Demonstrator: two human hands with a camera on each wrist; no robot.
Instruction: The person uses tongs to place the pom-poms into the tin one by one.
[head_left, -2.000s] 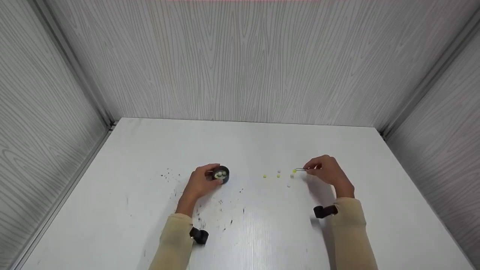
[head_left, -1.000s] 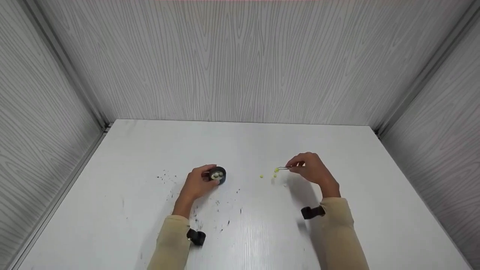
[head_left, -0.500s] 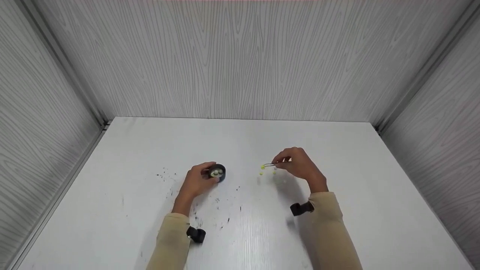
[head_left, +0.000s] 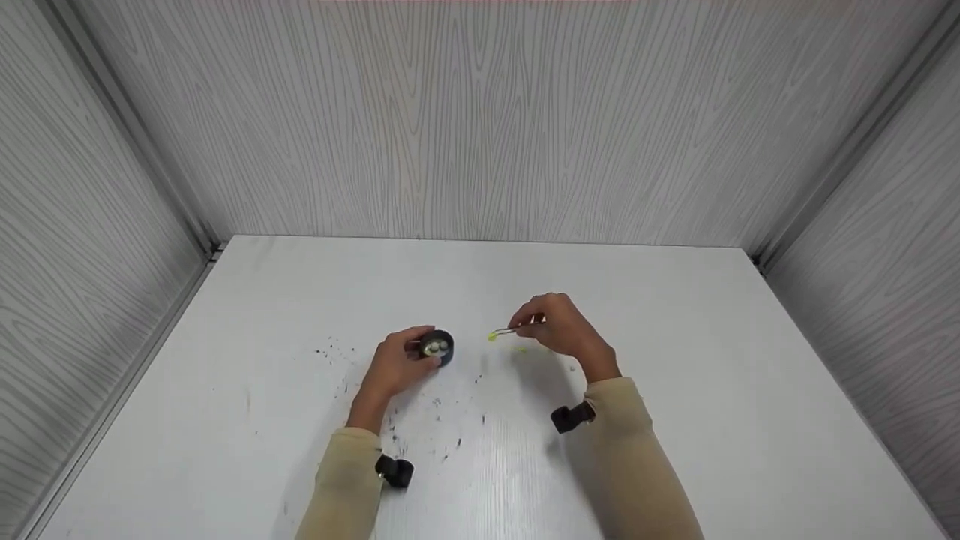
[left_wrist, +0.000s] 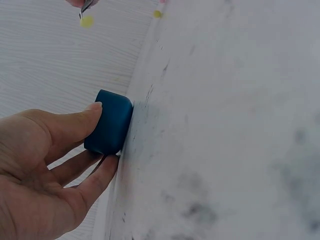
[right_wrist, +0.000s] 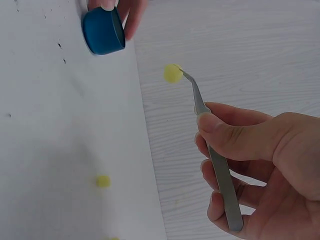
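1. Your left hand (head_left: 396, 364) sits left of the desk's (head_left: 712, 337) middle, thumb and fingers curled round the side of the cap (head_left: 437, 346), grasping it. Same in the left wrist view: hand (left_wrist: 40, 170), thumb on top of the cap's (left_wrist: 109, 129) wall, fingers under it.
2. The cap is small, dark blue, round, standing on the desk with its open side up. It holds pale beads (head_left: 436, 346); count unclear.
3. Black specks (head_left: 442, 427) lie scattered on the desk around your left hand and toward the near edge.
4. A yellow bead (head_left: 492, 337) sits at the tip of the tweezers (head_left: 507, 331), just right of the cap and apart from it. It hangs above the desk, its shadow below it. The right wrist view shows it plainly: bead (right_wrist: 172, 73) clamped in the bent tip, cap (right_wrist: 103, 30) further on.
5. Your right hand (head_left: 559, 330) is just right of the middle of the desk, pinching the tweezers between thumb and fingers, grip clenched on them. Right wrist view: hand (right_wrist: 265, 165), tweezers (right_wrist: 215, 160) running down through the fingers.
6. A loose yellow bead (right_wrist: 102, 181) lies on the desk below the tweezers, another at the bottom edge of that view, partly cut off. In the head view your right hand mostly hides them.
7. Tan sleeves on both arms, with a black strap (head_left: 395, 471) at the left wrist and another at the right.
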